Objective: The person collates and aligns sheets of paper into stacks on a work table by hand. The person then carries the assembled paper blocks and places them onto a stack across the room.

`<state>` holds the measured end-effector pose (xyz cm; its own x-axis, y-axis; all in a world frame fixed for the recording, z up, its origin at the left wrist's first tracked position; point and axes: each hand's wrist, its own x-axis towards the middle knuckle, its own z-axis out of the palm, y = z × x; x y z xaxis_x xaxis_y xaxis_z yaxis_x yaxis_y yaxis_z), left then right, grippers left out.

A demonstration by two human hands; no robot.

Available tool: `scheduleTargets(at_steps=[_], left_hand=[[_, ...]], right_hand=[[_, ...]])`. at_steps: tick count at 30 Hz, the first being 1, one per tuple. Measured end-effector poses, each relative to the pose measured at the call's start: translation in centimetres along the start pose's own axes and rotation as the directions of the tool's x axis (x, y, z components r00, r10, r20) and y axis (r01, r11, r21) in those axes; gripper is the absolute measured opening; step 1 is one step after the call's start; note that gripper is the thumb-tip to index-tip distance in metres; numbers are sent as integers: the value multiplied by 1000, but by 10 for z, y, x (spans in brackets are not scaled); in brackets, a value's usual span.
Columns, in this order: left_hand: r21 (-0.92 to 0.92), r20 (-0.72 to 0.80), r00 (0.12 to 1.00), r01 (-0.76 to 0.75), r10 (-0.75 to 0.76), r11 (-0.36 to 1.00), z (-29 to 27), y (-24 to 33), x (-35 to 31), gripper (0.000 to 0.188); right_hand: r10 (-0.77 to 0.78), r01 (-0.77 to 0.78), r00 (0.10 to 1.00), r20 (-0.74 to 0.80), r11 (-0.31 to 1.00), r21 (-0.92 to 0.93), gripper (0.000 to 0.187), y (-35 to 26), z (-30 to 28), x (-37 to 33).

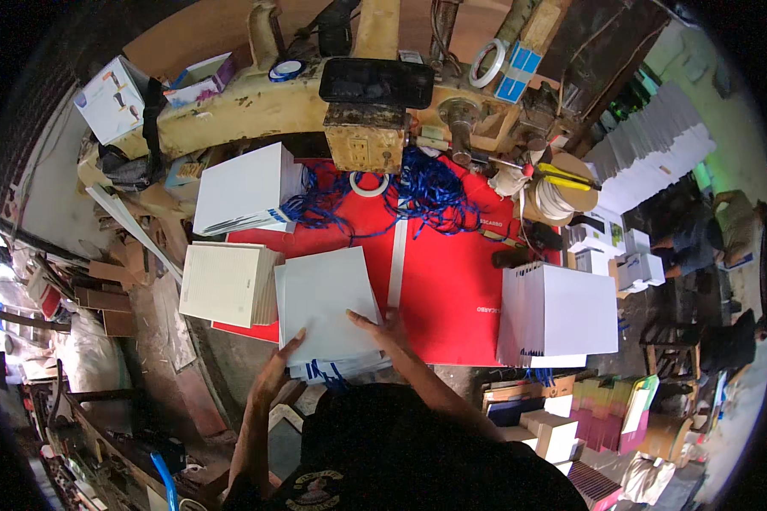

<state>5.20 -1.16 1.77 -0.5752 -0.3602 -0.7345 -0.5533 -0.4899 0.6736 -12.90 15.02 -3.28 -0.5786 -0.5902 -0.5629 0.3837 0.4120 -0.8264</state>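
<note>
A stack of white rectangular boards [328, 294] is right in front of me, with blue ribbon ends [322, 370] sticking out of its near edge. My left hand [283, 358] grips the near left corner, its thumb lying along the side of the top board. On the near right side my right hand [382, 332] holds the same stack, thumb stretched over the top surface. The other fingers of both hands are mostly hidden by the boards. Close on the left, a pile of cream-coloured boards [222, 285] touches or nearly touches the stack.
Red sheeting [447, 298] covers the table. Further stacks of white boards stand at the back left [243, 187] and right [562, 311]. Tangled blue ribbon [435, 192] and a white tape roll [369, 184] lie below the yellow machine frame [230, 119]. A person [729, 226] is at far right.
</note>
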Motion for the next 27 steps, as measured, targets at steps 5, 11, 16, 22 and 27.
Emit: scheduleTargets(at_steps=[5, 11, 16, 22, 27], left_hand=[[142, 48, 997, -59, 53, 988, 6, -2, 9, 87], [145, 230, 972, -80, 46, 986, 15, -32, 19, 70], [104, 52, 820, -572, 570, 814, 40, 14, 33, 111], [229, 356, 406, -911, 842, 342, 45, 89, 91, 146], [108, 652, 540, -761, 533, 639, 87, 91, 138, 108]], right_hand=[[255, -373, 897, 361, 875, 308, 65, -3, -27, 13], [-276, 277, 960, 42, 961, -21, 74, -32, -40, -27], [-413, 356, 911, 12, 771, -529, 76, -125, -85, -122], [-425, 208, 902, 78, 269, -940, 88, -117, -128, -123], [-500, 274, 864, 55, 376, -885, 86, -49, -150, -99]])
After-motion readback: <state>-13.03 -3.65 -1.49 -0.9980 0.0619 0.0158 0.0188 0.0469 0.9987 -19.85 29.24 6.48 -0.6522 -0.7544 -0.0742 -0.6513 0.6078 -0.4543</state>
